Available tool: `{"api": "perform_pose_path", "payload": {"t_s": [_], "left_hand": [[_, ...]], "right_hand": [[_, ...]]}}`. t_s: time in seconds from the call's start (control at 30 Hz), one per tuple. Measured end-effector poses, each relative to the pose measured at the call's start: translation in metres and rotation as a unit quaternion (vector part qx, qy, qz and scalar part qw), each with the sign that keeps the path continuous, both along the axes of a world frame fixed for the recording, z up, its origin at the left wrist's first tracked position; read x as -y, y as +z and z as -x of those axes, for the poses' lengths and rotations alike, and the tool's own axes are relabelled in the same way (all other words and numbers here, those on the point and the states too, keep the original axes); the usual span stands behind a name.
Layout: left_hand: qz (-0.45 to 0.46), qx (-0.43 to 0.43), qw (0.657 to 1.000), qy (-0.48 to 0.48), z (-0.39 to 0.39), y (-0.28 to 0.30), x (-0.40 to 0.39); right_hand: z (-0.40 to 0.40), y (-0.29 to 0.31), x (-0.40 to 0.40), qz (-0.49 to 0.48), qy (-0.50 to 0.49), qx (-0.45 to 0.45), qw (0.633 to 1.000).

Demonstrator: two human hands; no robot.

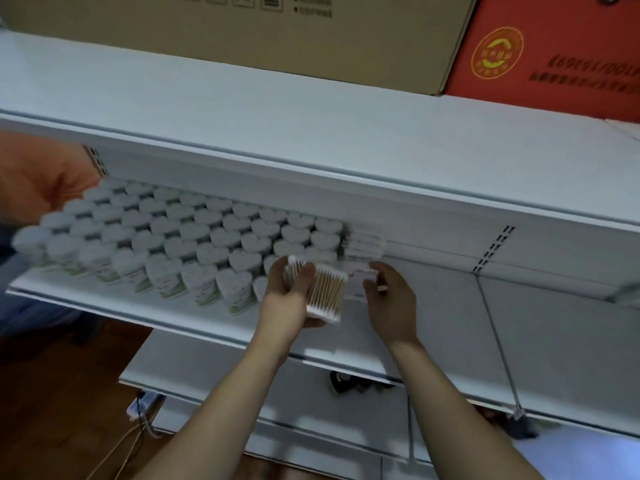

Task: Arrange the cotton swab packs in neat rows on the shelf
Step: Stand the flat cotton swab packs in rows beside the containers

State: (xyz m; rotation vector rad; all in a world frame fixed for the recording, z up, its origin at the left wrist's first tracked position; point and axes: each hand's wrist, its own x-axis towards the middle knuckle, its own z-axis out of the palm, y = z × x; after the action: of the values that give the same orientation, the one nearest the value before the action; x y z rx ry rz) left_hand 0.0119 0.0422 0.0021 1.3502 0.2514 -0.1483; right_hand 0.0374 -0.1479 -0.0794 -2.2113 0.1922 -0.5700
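head view of a white shelf [450, 306] with both forearms reaching in from below. the left hand [289, 292] grips a clear pack of wooden-stemmed cotton swabs [327, 294], its thumb curled over the top face and its fingers under the pack; more packs seem to be stacked beneath it in the same grip, though blur leaves their number unclear. the held pack sits above the shelf's front half, tilted, its cotton tips showing white at the near and far ends. the right hand [389, 294] pinches a flat white pack with red print [362, 278] between thumb and fingers, just beside the held swab pack and low over the shelf; whether it touches the shelf cannot be told. behind the right hand, a short row of similar flat packs [365, 242] stands against the shelf's back wall. to the left, heart-shaped white tubs [180, 237] fill the shelf in close rows from the back to the front edge, the nearest row showing green-printed labels. the row of flat packs stands just beside the right end of the tubs. on the shelf above [242, 109] rest a brown cardboard box [277, 36] and, to its right, a red box with yellow print [554, 53]. an orange sleeve [38, 171] shows at the left edge. cables [138, 420] lie on the wooden floor below.
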Motion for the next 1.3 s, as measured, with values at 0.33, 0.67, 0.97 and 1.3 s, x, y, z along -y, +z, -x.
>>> {"api": "perform_pose_path", "payload": {"t_s": [0.33,0.67,0.97,1.3], "left_hand": [[0.004,0.017,0.999,-0.045,-0.002,0.002,-0.011],[0.011,0.018,0.999,-0.038,-0.005,0.004,0.011],[0.036,0.064,0.997,-0.024,-0.008,-0.004,0.043],[0.040,0.038,0.997,-0.056,-0.008,-0.001,0.065]], "right_hand": [[-0.021,-0.008,0.000,0.124,-0.044,0.028,0.991],[-0.001,0.012,0.000,0.060,-0.081,0.065,0.993],[0.051,0.065,-0.012,-0.227,0.002,-0.098,0.969],[0.058,0.060,-0.024,0.055,-0.049,0.177,0.981]]}}
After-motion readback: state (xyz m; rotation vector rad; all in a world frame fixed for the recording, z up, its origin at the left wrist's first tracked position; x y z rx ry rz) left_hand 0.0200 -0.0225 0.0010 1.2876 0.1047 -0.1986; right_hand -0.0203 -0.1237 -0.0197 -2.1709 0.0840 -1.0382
